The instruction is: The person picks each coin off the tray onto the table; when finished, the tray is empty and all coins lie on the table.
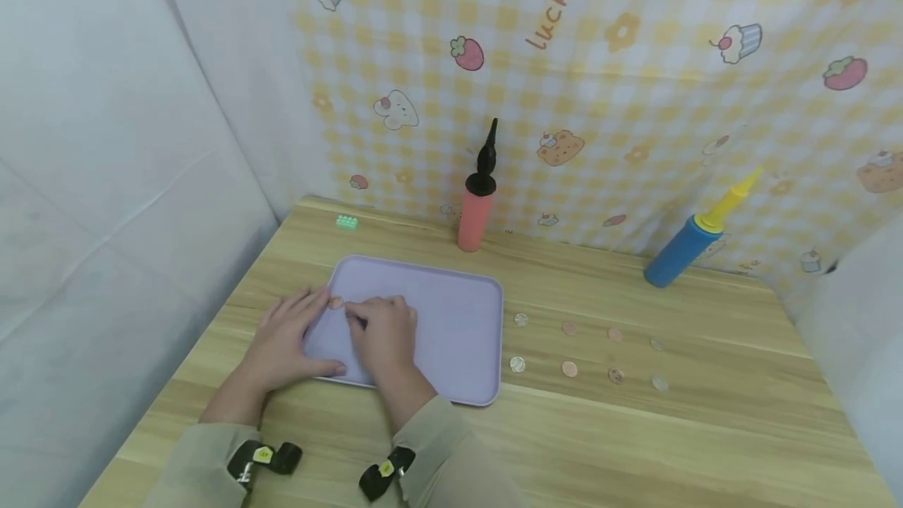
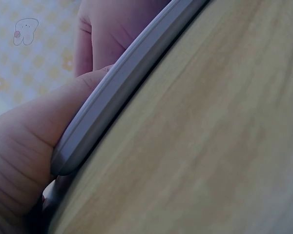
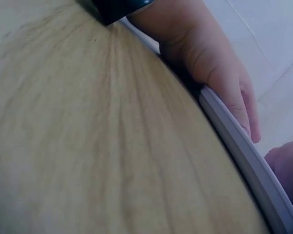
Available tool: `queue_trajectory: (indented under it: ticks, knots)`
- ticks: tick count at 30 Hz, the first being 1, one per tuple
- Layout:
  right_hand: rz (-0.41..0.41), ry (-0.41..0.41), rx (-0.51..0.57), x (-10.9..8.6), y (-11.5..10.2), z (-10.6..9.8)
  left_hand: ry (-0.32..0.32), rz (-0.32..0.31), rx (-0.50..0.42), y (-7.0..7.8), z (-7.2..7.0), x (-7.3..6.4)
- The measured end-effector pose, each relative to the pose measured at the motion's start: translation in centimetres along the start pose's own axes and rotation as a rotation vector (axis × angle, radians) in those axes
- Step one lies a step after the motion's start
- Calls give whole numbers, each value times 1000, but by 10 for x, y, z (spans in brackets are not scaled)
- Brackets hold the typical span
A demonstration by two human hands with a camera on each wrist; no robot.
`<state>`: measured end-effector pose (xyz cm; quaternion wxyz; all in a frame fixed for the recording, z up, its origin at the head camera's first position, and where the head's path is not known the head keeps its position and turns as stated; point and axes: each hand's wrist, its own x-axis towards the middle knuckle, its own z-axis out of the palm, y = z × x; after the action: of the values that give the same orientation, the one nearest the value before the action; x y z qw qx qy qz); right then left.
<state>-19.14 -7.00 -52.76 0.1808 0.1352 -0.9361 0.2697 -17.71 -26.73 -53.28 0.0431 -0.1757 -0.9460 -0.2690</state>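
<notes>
A lilac tray (image 1: pixel 458 335) lies on the wooden table. Near its far left corner is a small copper-coloured coin (image 1: pixel 335 302), between the fingertips of both hands. My left hand (image 1: pixel 285 339) rests over the tray's left side, fingers extended along the rim and thumb spread over the front edge. In the left wrist view that thumb (image 2: pixel 63 105) lies along the tray's rim (image 2: pixel 112 83). My right hand (image 1: pixel 386 332) is over the tray, its fingers bent and the index fingertip right beside the coin. Its palm is hidden, and I cannot tell whether it holds anything.
Right of the tray, several silver and copper coins (image 1: pixel 569 369) lie in two rows. A pink hand pump (image 1: pixel 474 218) with a black nozzle stands behind the tray. A blue and yellow pump (image 1: pixel 680 253) leans at the back right. A green toy brick (image 1: pixel 346 221) sits back left.
</notes>
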Motion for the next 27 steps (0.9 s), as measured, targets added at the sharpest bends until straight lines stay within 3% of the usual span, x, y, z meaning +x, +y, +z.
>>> queue_trajectory:
  ticks: [11,16,21,23,27]
  knots:
    - [53,-3,172,0,5,-3,-9,-4,5,2,-2,2]
    - [34,-5,222,-4,9,-7,-10,-11,-5,3,-1,1]
    - [5,-8,362,-5,15,-11,-5,-11,-6,4,0,0]
    - [-5,-26,416,-4,18,-14,-5,-12,-8,4,-1,1]
    - [-47,-112,393,-5,25,-20,-9,-12,-9,5,-2,2]
